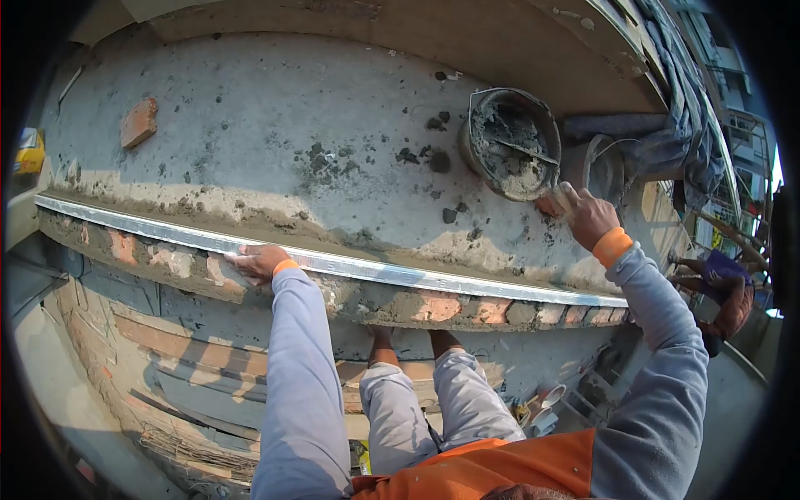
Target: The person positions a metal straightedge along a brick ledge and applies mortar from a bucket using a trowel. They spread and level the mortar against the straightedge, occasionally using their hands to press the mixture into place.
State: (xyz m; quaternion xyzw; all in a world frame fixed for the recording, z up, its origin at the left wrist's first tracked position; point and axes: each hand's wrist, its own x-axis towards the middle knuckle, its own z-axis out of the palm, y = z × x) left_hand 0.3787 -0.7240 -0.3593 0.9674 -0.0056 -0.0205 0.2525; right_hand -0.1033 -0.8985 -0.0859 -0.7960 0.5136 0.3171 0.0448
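A long metal straightedge [375,268] lies along the top edge of a low brick wall [437,307] with mortar on it. My left hand [260,262] is closed over the straightedge and the wall's near face, left of the middle. Up at the right, my right hand [588,217] is closed around a tool handle [569,198], beside the rim of a bucket [514,143]. Grey mortar and a flat dark piece show inside that bucket. The tool's far end is not clearly visible.
A broken brick [139,123] lies on the mortar-spattered concrete floor [250,92]. A second bucket [602,167] and a draped tarp [679,108] are at the right. Another person [729,287] is at the far right. Planks [179,346] lie below the wall.
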